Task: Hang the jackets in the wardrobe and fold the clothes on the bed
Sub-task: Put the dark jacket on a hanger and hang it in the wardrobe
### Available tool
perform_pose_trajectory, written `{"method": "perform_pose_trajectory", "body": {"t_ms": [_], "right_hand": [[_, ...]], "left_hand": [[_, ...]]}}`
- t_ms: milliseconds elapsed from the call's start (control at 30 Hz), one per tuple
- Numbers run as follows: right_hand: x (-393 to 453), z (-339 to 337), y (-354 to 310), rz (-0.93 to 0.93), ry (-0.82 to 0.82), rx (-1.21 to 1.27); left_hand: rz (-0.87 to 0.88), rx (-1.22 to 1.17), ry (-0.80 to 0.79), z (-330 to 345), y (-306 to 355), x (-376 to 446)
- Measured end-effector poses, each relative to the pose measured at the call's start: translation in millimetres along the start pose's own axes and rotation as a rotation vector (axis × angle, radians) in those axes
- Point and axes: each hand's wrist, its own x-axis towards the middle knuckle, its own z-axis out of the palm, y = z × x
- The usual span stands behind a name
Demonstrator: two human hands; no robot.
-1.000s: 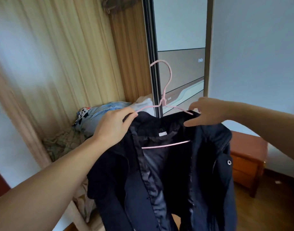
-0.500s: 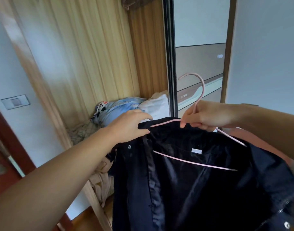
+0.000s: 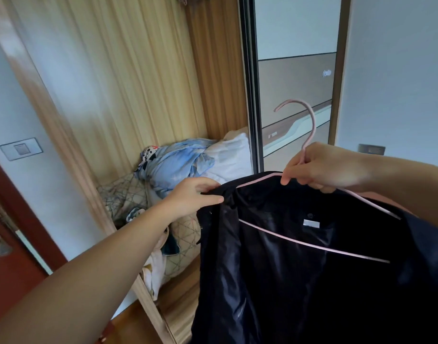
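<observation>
Right hand (image 3: pixel 322 167) shifted to hanger (image 3: pixel 309 135) neck, left hand (image 3: pixel 193 194) pinching jacket (image 3: pixel 287 281) collar, hem cropped.

Bottom of the open wooden wardrobe (image 3: pixel 180 291), piled with bedding

Past the left hand's fingers (image 3: pixel 208 187), a crumpled light-blue patterned quilt (image 3: pixel 178 162) sits on the heap with a white pillow (image 3: pixel 231 157) touching it on the side towards the right hand's fingers (image 3: pixel 291 176). Beneath them, below the left fingers, lies a beige quilted cover with a dark diamond-line pattern (image 3: pixel 123 194), and white cloth (image 3: pixel 154 269) spills over the wardrobe's lower front edge.
</observation>
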Motion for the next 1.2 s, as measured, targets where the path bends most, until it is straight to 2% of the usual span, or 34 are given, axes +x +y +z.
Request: {"method": "perform_pose_trajectory", "body": {"t_ms": [67, 200, 333, 500, 667, 767, 833, 967, 1000, 1067, 1133, 1200], "right_hand": [[-2.4, -2.6, 5.0, 0.02, 0.013, 0.019], [-7.7, -9.0, 15.1, 0.042, 0.039, 0.038], [-12.3, -14.2, 24.2, 0.089, 0.045, 0.013], [-10.0, -6.3, 30.1, 0.144, 0.087, 0.043], [-7.0, -13.8, 31.7, 0.143, 0.233, 0.15], [-7.1, -14.7, 30.8, 0.128, 0.245, 0.171], [-6.1, -10.6, 29.6, 0.125, 0.223, 0.144], [1.4, 1.4, 23.7, 0.122, 0.183, 0.105], [4.3, 2.0, 22.0, 0.116, 0.201, 0.136], [9.1, 0.6, 19.0, 0.117, 0.231, 0.222], [10.0, -0.4, 16.9, 0.125, 0.22, 0.273], [9.4, 2.7, 15.7, 0.138, 0.191, 0.279]], "left_hand": [[0.019, 0.021, 0.084, 8.0, -0.5, 4.3], [0.101, 0.313, 0.206, 22.0, 9.5, 13.4], [0.182, 0.222, 0.316, 21.4, 52.7, 31.5], [0.318, 0.257, 0.326, 18.2, 104.1, 53.7], [0.506, 0.489, 0.302, 25.5, 69.1, 37.4], [0.46, 0.688, 0.246, 35.6, 44.8, 26.5], [0.471, 0.768, 0.313, 37.4, 45.8, 31.5], [0.453, 0.685, 0.563, 32.9, 69.5, 41.5], [0.471, 0.714, 0.551, 38.6, 69.5, 39.1], [0.477, 0.789, 0.399, 56.2, 59.7, 30.2], [0.374, 0.818, 0.232, 66.2, 46.4, 25.5], [0.26, 0.823, 0.154, 62.8, 45.0, 30.7]]}}
